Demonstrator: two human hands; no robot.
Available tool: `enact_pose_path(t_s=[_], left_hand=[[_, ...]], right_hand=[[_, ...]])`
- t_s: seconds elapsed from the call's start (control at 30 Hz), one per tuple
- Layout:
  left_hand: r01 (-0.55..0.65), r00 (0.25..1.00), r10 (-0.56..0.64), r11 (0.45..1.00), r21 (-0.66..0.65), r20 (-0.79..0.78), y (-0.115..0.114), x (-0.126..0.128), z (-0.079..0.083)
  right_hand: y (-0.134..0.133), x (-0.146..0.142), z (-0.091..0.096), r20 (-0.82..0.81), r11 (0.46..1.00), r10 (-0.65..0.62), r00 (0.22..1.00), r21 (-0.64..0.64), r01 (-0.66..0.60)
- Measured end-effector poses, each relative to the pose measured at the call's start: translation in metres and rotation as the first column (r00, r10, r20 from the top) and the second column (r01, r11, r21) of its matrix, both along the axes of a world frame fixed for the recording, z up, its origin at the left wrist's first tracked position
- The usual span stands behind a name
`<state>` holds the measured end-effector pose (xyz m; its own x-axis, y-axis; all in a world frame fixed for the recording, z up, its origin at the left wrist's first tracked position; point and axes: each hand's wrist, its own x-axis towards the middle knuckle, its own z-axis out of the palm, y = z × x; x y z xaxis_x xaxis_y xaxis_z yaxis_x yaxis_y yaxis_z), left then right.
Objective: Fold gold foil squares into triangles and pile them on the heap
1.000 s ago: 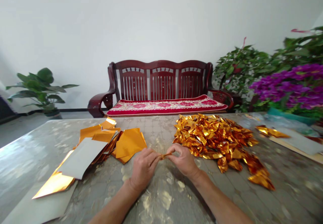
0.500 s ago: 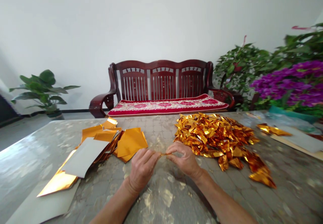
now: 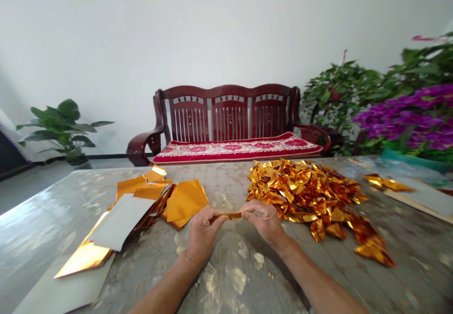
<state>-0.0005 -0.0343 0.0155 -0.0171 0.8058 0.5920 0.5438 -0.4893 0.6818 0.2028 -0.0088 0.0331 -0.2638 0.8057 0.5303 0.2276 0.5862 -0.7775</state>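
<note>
Both my hands meet over the middle of the table. My left hand (image 3: 202, 233) and my right hand (image 3: 264, 222) each pinch one end of a small rolled piece of gold foil paper (image 3: 231, 216), held just above the tabletop. Flat gold foil sheets (image 3: 184, 201) lie spread to the left of my left hand, some turned white side up (image 3: 118, 222). A large heap of folded gold foil pieces (image 3: 306, 193) lies to the right, just beyond my right hand.
The table (image 3: 226, 276) has a glossy patterned top. A few more foil pieces (image 3: 387, 183) lie on paper at the far right. Beyond the table stand a dark wooden bench with a red cushion (image 3: 230, 130), a potted plant (image 3: 62, 127) and purple flowers (image 3: 414, 115).
My hands have drawn slightly apart, so more of the rolled foil piece shows between them. The view has shifted a little.
</note>
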Motion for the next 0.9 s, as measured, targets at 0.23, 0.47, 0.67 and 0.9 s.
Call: enact_pose_path(t_s=[0.23,0.47,0.67,0.9], left_hand=[[0.028,0.964,0.014,0.988,-0.154,0.265,0.004,0.005,-0.002],[-0.083,0.938,0.135,0.982,-0.172,0.318,0.002,0.009,-0.003],[-0.226,0.971,0.218,0.971,0.082,0.097,0.001,0.007,-0.001],[-0.149,0.972,0.189,0.955,0.255,-0.139,-0.003,0.004,-0.002]], right_hand=[[0.003,0.0,0.0,-0.138,0.997,-0.008,0.99,-0.081,-0.003],[0.013,-0.005,-0.015,-0.157,0.966,-0.173,0.972,-0.22,0.137],[-0.002,-0.022,-0.015,-0.057,0.964,-0.238,0.97,-0.138,0.228],[-0.025,-0.053,-0.01,-0.087,0.98,0.04,0.995,-0.189,-0.056]])
